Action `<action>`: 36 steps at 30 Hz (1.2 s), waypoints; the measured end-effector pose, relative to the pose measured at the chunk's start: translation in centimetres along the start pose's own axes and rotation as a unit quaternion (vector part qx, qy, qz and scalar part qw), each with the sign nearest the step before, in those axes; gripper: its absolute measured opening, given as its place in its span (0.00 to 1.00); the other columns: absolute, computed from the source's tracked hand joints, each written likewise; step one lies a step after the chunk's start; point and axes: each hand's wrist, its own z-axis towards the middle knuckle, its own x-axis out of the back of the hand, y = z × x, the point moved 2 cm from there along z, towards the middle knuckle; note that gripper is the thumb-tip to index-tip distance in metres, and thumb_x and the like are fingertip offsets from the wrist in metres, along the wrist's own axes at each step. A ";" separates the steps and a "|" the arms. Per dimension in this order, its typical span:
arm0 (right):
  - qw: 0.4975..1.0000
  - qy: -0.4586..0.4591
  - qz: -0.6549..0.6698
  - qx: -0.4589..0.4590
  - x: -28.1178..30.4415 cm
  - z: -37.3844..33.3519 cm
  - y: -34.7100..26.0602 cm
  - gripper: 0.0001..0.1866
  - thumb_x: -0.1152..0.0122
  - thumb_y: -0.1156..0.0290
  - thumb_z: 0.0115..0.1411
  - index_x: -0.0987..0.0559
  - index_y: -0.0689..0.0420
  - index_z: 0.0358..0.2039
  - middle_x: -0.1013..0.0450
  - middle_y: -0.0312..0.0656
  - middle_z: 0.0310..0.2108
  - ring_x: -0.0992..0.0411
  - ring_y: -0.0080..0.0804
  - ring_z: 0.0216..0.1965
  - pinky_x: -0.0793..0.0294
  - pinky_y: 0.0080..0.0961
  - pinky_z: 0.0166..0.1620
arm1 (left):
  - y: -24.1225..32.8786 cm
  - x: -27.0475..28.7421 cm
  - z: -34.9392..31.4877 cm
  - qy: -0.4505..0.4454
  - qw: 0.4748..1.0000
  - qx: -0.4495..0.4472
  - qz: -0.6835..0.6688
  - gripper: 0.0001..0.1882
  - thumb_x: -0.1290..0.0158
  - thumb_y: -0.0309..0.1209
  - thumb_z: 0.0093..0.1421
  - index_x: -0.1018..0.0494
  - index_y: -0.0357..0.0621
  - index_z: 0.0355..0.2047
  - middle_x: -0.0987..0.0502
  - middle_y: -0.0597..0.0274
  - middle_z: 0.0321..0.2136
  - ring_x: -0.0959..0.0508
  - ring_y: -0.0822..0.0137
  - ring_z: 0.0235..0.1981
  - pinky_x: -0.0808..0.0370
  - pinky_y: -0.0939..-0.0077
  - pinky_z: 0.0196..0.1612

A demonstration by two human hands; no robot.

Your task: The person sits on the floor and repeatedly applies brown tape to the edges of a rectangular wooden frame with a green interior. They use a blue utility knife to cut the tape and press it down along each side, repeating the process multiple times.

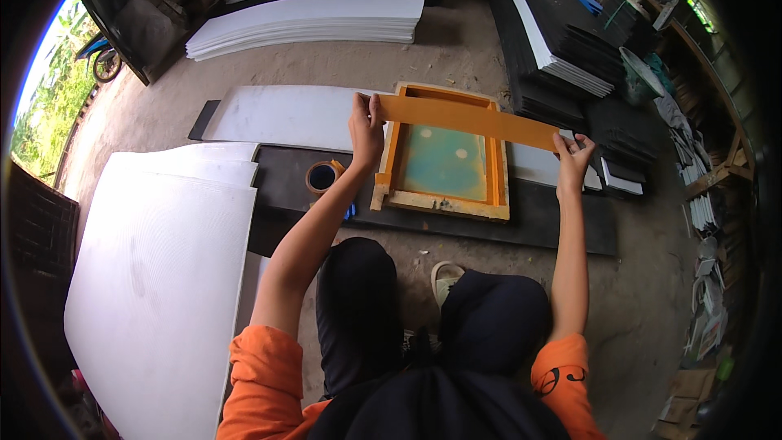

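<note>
A wide strip of orange-brown tape is stretched out straight between my hands. My left hand pinches its left end, and my right hand grips its right end. Below the strip lies a wooden screen-printing frame with a greenish mesh and orange-brown inner edges. The strip crosses over the upper part of this frame; whether it touches cannot be made out. Left of the frame, near my left forearm, lies a brown tape roll with a dark centre.
A long white sheet passes under the frame, over black sheets. White sheets are piled at left. More white stacks lie at the back, and black stacks at the far right. A small blue thing is beside the frame.
</note>
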 end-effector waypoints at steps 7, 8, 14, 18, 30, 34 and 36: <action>0.996 0.002 -0.026 -0.089 -0.7 0.5 6.4 0.24 0.37 0.73 0.52 0.44 0.57 0.42 0.29 0.44 0.31 0.33 0.26 0.35 0.37 0.24 0.43 | -5.9 -1.8 -2.9 0.014 0.994 0.023 0.102 0.13 0.56 0.34 0.63 0.40 0.34 0.28 0.31 0.49 0.17 0.33 0.55 0.17 0.35 0.67 0.25; 0.995 0.010 -0.040 -0.091 -0.7 0.6 7.6 0.25 0.38 0.74 0.52 0.45 0.57 0.42 0.29 0.44 0.31 0.34 0.26 0.35 0.38 0.24 0.44 | -6.8 -2.3 -3.3 0.013 0.993 0.033 0.109 0.14 0.56 0.34 0.63 0.40 0.34 0.28 0.31 0.48 0.17 0.33 0.53 0.17 0.35 0.66 0.25; 0.967 -0.016 -0.155 -0.201 0.3 1.7 15.4 0.28 0.37 0.73 0.51 0.47 0.59 0.43 0.30 0.42 0.29 0.34 0.28 0.35 0.39 0.27 0.47 | -11.5 -3.7 -5.2 -0.088 0.958 0.176 0.207 0.20 0.53 0.42 0.60 0.36 0.34 0.27 0.29 0.47 0.18 0.29 0.50 0.20 0.33 0.64 0.28; 0.926 -0.046 -0.283 -0.247 0.4 2.4 18.7 0.28 0.36 0.72 0.49 0.45 0.59 0.42 0.32 0.40 0.27 0.35 0.28 0.32 0.36 0.25 0.42 | -13.9 -4.6 -5.4 -0.166 0.916 0.223 0.289 0.23 0.52 0.47 0.58 0.33 0.34 0.27 0.27 0.47 0.20 0.26 0.48 0.25 0.31 0.61 0.30; 0.687 -0.356 -0.600 -0.203 -2.6 1.7 21.9 0.37 0.37 0.73 0.47 0.48 0.68 0.51 0.33 0.63 0.43 0.32 0.52 0.48 0.31 0.40 0.45 | -17.8 -4.7 -5.4 -0.425 0.752 0.175 0.473 0.16 0.46 0.43 0.51 0.28 0.41 0.26 0.24 0.54 0.23 0.24 0.54 0.30 0.30 0.61 0.32; 0.620 -0.403 -0.646 -0.191 -4.8 1.1 21.2 0.36 0.36 0.74 0.46 0.46 0.68 0.52 0.30 0.60 0.41 0.31 0.48 0.46 0.32 0.39 0.45 | -18.8 -4.6 -5.4 -0.445 0.730 0.150 0.498 0.15 0.44 0.42 0.50 0.28 0.42 0.25 0.24 0.54 0.22 0.23 0.55 0.28 0.29 0.62 0.31; 0.604 -0.404 -0.665 -0.172 -4.7 0.7 22.1 0.37 0.36 0.73 0.46 0.46 0.69 0.52 0.29 0.59 0.39 0.31 0.49 0.46 0.33 0.42 0.46 | -19.0 -4.3 -5.7 -0.451 0.729 0.142 0.495 0.15 0.44 0.42 0.50 0.27 0.42 0.26 0.24 0.54 0.21 0.23 0.55 0.28 0.29 0.62 0.30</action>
